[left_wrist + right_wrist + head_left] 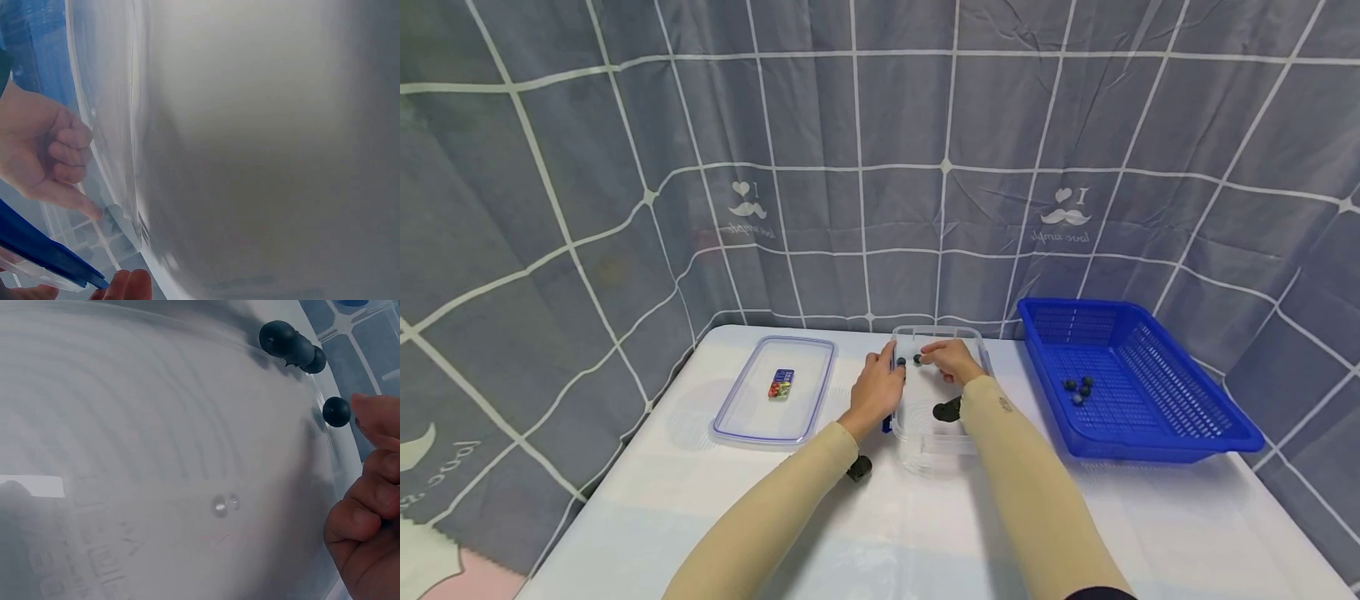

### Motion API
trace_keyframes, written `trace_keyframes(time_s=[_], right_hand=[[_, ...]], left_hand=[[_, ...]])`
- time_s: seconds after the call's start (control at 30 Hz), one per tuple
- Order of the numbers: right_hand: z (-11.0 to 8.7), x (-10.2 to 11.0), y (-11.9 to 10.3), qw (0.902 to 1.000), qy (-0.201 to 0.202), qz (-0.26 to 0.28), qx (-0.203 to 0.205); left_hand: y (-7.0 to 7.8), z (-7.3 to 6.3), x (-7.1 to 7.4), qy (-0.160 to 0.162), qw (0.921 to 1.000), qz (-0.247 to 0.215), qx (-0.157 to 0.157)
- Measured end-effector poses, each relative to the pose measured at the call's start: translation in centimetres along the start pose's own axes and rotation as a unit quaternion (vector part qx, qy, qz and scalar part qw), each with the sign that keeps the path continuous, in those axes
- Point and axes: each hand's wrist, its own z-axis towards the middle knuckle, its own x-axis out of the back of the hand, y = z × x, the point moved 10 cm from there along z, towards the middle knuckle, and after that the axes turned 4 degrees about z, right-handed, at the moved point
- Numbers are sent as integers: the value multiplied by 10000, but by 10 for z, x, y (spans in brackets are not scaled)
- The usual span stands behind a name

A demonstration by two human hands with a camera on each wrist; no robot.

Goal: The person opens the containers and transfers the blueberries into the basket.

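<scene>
A clear plastic container (925, 423) stands on the table between both hands. My left hand (876, 385) grips its left wall, where a blue latch flap (47, 250) shows beside the fingers. My right hand (951, 360) is over the container floor, one finger extended and the others curled in the right wrist view. Right at that fingertip is a dark round blueberry (336, 411), its whole round outline visible. Several more blueberries (278, 339) lie in a short row along the wall, near the left thumb.
To the right stands a blue plastic basket (1142, 442) holding several blueberries (1078, 390). A clear lid with a blue seal (737, 417) lies to the left, bearing a colourful label (781, 384). A grey checked curtain (902, 208) hangs behind the white table (880, 542).
</scene>
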Motion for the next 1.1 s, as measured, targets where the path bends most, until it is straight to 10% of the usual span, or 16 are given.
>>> trace_keyframes(time_s=[1.1], right_hand=[[-4, -5, 0, 9975, 551, -440, 17]], left_hand=[[3, -1, 1, 24, 10000, 25, -19]])
